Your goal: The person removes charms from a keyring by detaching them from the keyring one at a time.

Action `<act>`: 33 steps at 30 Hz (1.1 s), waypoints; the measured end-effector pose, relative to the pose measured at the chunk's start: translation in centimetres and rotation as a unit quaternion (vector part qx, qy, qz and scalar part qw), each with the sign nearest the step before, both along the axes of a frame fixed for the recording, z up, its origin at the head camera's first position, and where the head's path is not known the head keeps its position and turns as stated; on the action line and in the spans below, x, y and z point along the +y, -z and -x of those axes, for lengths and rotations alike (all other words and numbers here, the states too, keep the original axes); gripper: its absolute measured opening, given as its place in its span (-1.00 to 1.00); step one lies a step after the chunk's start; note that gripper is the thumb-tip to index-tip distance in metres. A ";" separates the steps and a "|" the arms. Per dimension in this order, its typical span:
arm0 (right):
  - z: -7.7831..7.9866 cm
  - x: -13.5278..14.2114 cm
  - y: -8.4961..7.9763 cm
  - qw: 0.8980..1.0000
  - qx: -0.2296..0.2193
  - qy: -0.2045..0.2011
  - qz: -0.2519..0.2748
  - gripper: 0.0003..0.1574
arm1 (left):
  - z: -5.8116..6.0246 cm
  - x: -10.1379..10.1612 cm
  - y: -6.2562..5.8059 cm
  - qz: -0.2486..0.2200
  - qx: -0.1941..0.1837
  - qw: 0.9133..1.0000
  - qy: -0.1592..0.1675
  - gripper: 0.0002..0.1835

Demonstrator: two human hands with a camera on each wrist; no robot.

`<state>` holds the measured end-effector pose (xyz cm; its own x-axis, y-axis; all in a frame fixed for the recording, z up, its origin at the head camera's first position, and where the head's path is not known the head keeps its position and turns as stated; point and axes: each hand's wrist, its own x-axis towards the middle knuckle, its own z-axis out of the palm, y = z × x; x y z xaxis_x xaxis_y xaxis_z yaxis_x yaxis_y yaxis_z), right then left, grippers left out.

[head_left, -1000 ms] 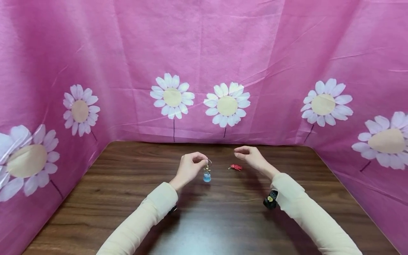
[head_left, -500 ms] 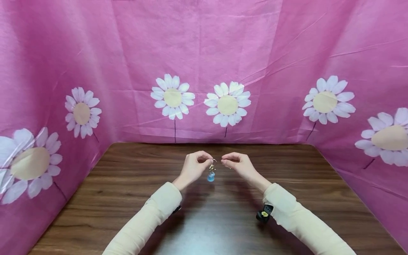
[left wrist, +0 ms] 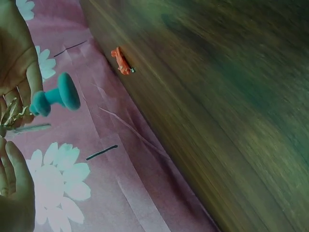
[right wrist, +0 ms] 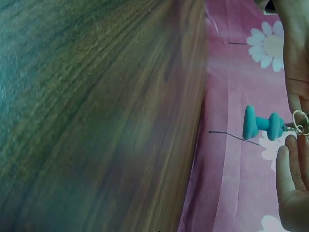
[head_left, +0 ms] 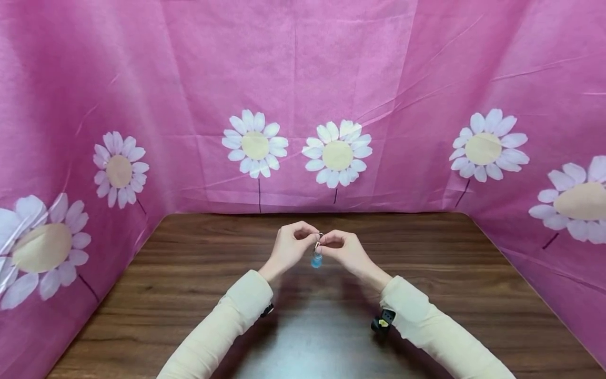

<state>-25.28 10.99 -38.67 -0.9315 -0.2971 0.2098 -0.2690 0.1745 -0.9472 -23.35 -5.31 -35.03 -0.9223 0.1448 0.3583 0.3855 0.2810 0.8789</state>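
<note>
A keychain hangs between both hands in the middle of the head view. Its blue charm (head_left: pixel 316 260), shaped like a push pin, dangles below gold-coloured metal parts. My left hand (head_left: pixel 291 246) pinches the ring at the top between thumb and forefinger. From the other side, my right hand (head_left: pixel 347 250) has its thumb and fingertips on the metal parts just above the charm. In the right wrist view, a gold ring (right wrist: pixel 300 121) and short chain join the charm. A small red charm (left wrist: pixel 121 60) lies on the table in the left wrist view; the right hand hides it in the head view.
The hands are over the far half of a dark wooden table (head_left: pixel 303 337). A pink cloth (head_left: pixel 199 105) printed with white daisies stands along its back and both sides. A small black device (head_left: pixel 382 321) is strapped at the right wrist.
My right hand has come left from above the red charm to meet the left hand at the keychain. My left hand has shifted slightly right with the keychain.
</note>
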 end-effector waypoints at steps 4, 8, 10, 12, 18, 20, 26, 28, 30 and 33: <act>0.5 -0.1 0.4 1.000 0.013 0.001 0.003 -0.68 | -0.8 0.3 -1.0 -0.004 -0.002 1.000 -0.004 -0.90; 0.3 0.0 0.4 1.000 0.002 0.006 0.016 -0.69 | -1.0 0.6 -1.0 -0.011 -0.006 1.000 -0.005 -0.89; -0.1 0.1 0.1 1.000 -0.004 0.010 0.019 -0.72 | -1.1 0.6 -0.8 -0.010 -0.007 1.000 -0.005 -0.89; -0.6 0.1 -0.4 1.000 -0.007 0.010 0.022 -0.75 | -1.0 0.6 -0.5 -0.010 -0.005 1.000 -0.009 -0.89; -1.1 0.2 -0.8 1.000 0.016 0.008 -0.004 -0.78 | 0.4 0.2 1.5 -0.017 0.012 0.999 -0.025 -0.92; -0.8 0.3 -0.3 0.999 0.029 0.015 -0.023 -0.79 | 1.0 0.0 2.2 -0.017 0.013 0.999 -0.029 -0.93; -0.1 0.8 0.8 0.992 0.081 0.031 -0.089 -0.83 | 1.4 -0.2 2.9 0.004 0.014 0.999 -0.045 -0.96; 0.0 0.7 0.8 0.986 0.111 0.035 -0.117 -0.87 | 1.4 -0.3 3.0 0.013 0.017 0.999 -0.048 -0.97; 0.0 0.7 0.7 0.979 0.141 0.037 -0.144 -0.91 | 1.3 -0.4 3.1 0.017 0.020 0.998 -0.049 -0.96; -0.1 0.6 0.5 0.965 0.187 0.042 -0.180 -0.94 | 1.2 -0.5 3.2 0.023 0.025 0.998 -0.047 -0.95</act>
